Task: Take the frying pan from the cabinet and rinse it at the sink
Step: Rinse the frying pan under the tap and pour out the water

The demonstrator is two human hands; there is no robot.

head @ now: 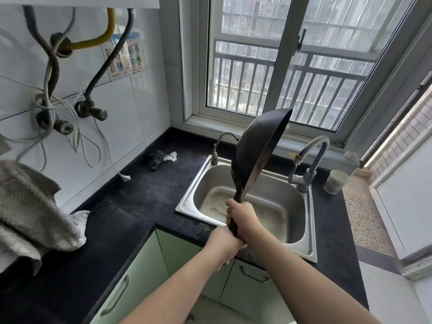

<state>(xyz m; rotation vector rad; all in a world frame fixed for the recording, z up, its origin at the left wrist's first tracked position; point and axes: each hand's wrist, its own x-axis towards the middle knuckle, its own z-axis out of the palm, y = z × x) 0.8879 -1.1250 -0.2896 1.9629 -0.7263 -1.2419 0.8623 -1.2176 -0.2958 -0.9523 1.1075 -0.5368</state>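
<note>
Left hand [223, 244] and right hand [243, 218]: fingers curled round the pan handle.
Frying pan [259, 148] stands tilted on edge above the sink [312, 230], long axis rising away from the hands, faucet [313, 157] to its right.

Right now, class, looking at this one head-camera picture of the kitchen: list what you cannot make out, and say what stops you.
1. Head view: most of the frying pan handle, wrapped by the right hand and left hand.
2. The pan's cooking face, since it is tilted nearly edge-on.
3. The small tap spout tip, behind the pan.
4. The sink drain, not visible.
5. The wall poster print, too small.
6. The grey cloth, cut by the left edge.
</note>
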